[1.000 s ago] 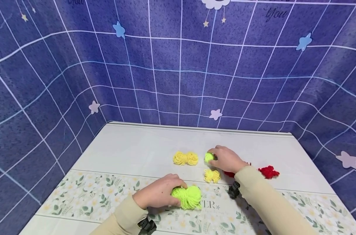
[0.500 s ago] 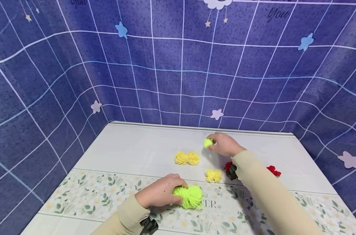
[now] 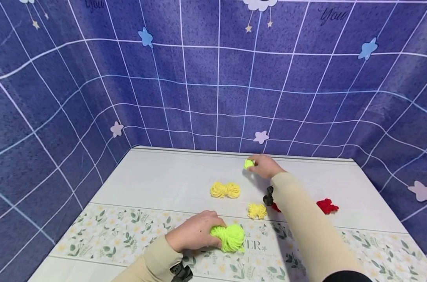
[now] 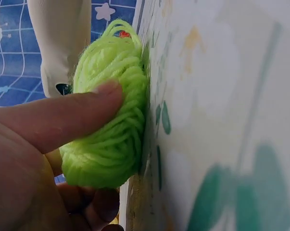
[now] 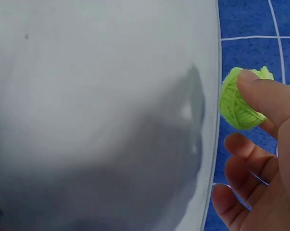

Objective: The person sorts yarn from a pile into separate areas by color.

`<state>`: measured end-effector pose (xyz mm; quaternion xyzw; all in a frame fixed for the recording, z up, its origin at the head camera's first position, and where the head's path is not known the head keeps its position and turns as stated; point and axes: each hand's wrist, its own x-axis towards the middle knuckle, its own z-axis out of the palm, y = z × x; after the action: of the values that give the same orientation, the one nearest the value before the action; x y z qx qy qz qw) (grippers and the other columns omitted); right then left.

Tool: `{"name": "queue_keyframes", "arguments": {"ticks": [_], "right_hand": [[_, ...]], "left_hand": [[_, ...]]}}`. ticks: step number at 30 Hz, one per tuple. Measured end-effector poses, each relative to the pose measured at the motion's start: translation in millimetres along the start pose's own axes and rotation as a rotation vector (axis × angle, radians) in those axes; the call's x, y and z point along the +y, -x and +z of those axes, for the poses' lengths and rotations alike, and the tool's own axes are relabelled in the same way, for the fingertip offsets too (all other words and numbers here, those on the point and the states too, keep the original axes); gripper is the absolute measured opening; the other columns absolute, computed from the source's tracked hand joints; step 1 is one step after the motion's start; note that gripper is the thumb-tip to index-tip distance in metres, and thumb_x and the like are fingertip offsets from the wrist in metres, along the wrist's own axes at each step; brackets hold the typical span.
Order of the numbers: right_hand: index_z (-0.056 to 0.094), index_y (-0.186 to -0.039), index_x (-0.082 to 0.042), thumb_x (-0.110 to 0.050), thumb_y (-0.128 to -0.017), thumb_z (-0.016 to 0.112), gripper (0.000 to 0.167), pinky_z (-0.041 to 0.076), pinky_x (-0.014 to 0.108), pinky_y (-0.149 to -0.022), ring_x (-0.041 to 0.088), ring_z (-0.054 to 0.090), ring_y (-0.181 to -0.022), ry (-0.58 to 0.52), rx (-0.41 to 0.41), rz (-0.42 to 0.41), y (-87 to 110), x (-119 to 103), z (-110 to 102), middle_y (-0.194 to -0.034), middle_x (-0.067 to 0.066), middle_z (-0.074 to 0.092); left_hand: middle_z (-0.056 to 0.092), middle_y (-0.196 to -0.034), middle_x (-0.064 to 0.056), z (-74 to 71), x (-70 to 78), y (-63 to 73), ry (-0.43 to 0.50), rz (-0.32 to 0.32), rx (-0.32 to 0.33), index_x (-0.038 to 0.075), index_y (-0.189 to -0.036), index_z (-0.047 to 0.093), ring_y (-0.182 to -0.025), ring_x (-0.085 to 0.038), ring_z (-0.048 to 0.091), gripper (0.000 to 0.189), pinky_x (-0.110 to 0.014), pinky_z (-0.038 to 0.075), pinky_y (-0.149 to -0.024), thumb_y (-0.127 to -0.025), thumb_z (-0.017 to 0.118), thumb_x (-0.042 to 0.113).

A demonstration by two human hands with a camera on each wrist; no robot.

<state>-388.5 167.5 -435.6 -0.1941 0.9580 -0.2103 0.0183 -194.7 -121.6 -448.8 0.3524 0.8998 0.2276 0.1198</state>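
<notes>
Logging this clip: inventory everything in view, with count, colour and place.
Table: one, white, floral band across the near part
Backdrop: one, star-printed blue, behind the table
Large green bundle: one, neon green, in the left hand
Small green ball: one, neon green, in the right hand
Large yellow bundle: one, yellow, mid-table
Small yellow bundle: one, yellow, at the floral band's far edge
Red yarn: two visible patches, red, either side of the right sleeve; any join hidden
Curved shape: one, black, bottom of head view, unidentified
Wrist devices: two, black, one per wrist
Sleeves: two, beige, on both forearms
Hands: two, bare, left nearer, right farther
</notes>
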Motion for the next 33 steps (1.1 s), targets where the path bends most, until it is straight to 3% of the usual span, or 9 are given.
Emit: {"name": "queue_keyframes", "arguments": {"ticks": [7,11,18,24,28,33], "right_hand": [[0.064,-0.133,-0.007,-0.025,-0.095,0.071,0.043,0.050,0.040,-0.078,0.022,0.060,-0.089,0.019,-0.015,-0.048,-2.1,-2,11,-0.105,0.010,0.068],[0.060,-0.137,-0.006,-0.028,-0.096,0.069,0.048,0.049,0.042,-0.083,0.025,0.058,-0.093,0.029,-0.046,-0.024,0.2,-4,16,-0.108,0.012,0.065],[0.054,-0.146,-0.009,-0.031,-0.098,0.066,0.053,0.048,0.043,-0.085,0.024,0.057,-0.095,0.034,-0.075,0.031,1.9,-4,18,-0.111,0.013,0.059],[0.051,-0.148,-0.009,-0.031,-0.097,0.067,0.058,0.049,0.043,-0.084,0.024,0.057,-0.094,0.015,-0.083,0.043,4.9,-5,12,-0.111,0.014,0.058],[0.048,-0.150,-0.009,-0.032,-0.097,0.068,0.061,0.048,0.044,-0.086,0.024,0.057,-0.096,0.015,-0.083,0.042,4.7,-3,12,-0.114,0.015,0.058],[0.045,-0.152,-0.007,-0.031,-0.097,0.066,0.064,0.049,0.045,-0.087,0.025,0.058,-0.099,0.018,-0.097,0.023,6.5,-2,8,-0.117,0.016,0.059]], "left_hand": [[0.056,-0.095,0.018,-1.9,-0.6,-1.2,0.019,-0.001,0.018,0.028,-0.109,0.075,-0.085,-0.004,0.049,0.026,-0.025,0.044,-0.075,-0.083,0.080,0.029],[0.056,-0.094,0.017,-8.1,-0.8,-1.7,0.032,-0.007,0.048,0.027,-0.110,0.075,-0.084,-0.006,0.050,0.028,-0.025,0.044,-0.075,-0.083,0.081,0.029],[0.064,-0.109,0.010,-32.7,-0.4,-8.8,-0.049,0.007,0.151,0.018,-0.119,0.074,-0.104,-0.010,0.057,0.035,-0.034,0.048,-0.094,-0.086,0.079,0.030],[0.063,-0.106,0.007,-63.4,-10.0,-33.7,-0.038,-0.045,0.220,0.016,-0.120,0.073,-0.100,-0.013,0.056,0.035,-0.036,0.048,-0.092,-0.087,0.078,0.027],[0.061,-0.102,0.008,-78.3,-29.0,-57.7,-0.036,-0.092,0.285,0.016,-0.119,0.073,-0.098,-0.013,0.053,0.033,-0.036,0.047,-0.091,-0.087,0.078,0.025],[0.062,-0.105,0.003,-86.2,-54.1,-85.4,-0.069,-0.113,0.311,0.014,-0.122,0.072,-0.100,-0.018,0.053,0.034,-0.038,0.045,-0.093,-0.090,0.076,0.024]]}}
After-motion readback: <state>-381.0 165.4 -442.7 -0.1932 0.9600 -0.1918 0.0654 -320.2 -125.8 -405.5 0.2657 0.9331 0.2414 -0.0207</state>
